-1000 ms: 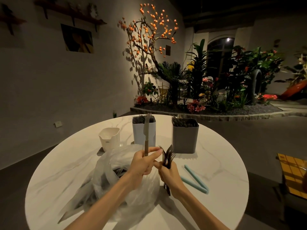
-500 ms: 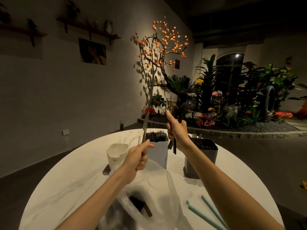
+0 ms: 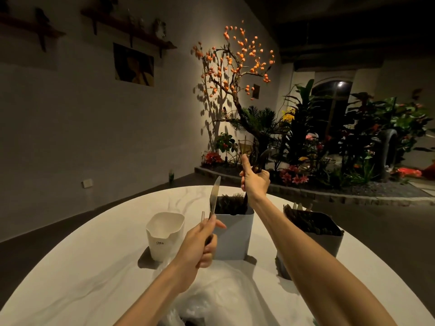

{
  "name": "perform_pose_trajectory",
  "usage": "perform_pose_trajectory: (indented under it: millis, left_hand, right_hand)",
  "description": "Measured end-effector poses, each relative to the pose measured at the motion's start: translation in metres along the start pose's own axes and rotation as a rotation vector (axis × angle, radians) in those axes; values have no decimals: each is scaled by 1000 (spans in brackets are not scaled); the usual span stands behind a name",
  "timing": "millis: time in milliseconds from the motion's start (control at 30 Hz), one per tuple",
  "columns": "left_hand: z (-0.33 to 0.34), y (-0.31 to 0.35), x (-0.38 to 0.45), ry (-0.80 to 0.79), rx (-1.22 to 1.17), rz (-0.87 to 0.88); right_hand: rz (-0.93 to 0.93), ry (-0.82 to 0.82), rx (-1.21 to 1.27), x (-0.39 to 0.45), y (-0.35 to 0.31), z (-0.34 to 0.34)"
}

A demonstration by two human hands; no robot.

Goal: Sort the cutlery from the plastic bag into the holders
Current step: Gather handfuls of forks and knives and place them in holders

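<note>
My left hand (image 3: 200, 243) grips a knife (image 3: 214, 196) upright by its handle, blade up, in front of the light grey middle holder (image 3: 233, 236). A thin clear stick stands beside the knife in the same hand. My right hand (image 3: 255, 180) holds a bunch of dark cutlery (image 3: 259, 161) above that holder, the lower ends reaching its top. Dark cutlery fills the middle holder. The dark grey holder (image 3: 327, 241) on the right is also full. A white holder (image 3: 166, 234) stands on the left. The clear plastic bag (image 3: 219, 300) lies crumpled at the near edge.
The holders stand in a row across the round white marble table (image 3: 94, 267). Beyond the table lie a dark floor, a raised planter bed with plants and an orange-fruited tree, and a wall with shelves and a picture.
My right hand has carried the dark cutlery from above the bag up to the middle holder. My left hand with the knife has moved forward, close to the holders. The camera has tilted up.
</note>
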State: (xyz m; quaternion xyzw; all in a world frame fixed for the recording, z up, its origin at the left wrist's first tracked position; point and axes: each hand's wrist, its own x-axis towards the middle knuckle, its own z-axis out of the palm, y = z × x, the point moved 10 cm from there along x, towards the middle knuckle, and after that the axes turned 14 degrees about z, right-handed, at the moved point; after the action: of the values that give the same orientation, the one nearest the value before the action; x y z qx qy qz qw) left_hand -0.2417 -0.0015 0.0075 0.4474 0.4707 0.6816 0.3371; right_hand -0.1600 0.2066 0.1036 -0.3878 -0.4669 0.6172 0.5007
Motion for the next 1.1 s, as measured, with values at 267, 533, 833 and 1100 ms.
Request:
perform_pose_trajectory:
  millis: [267, 533, 833, 1100]
  left_hand:
    - [-3, -14, 2, -13, -38, -17]
    - [0, -8, -1, -29, -57, -5]
    - [36, 15, -5, -119, -98, 8]
    - [86, 17, 8, -77, 24, -55]
  right_hand:
    - [-88, -96, -334, 3, 22, 17]
    - [-231, -109, -434, -26, 0, 13]
    - [-134, -616, -484, -112, -17, 30]
    - [-378, -231, -470, -96, -138, -89]
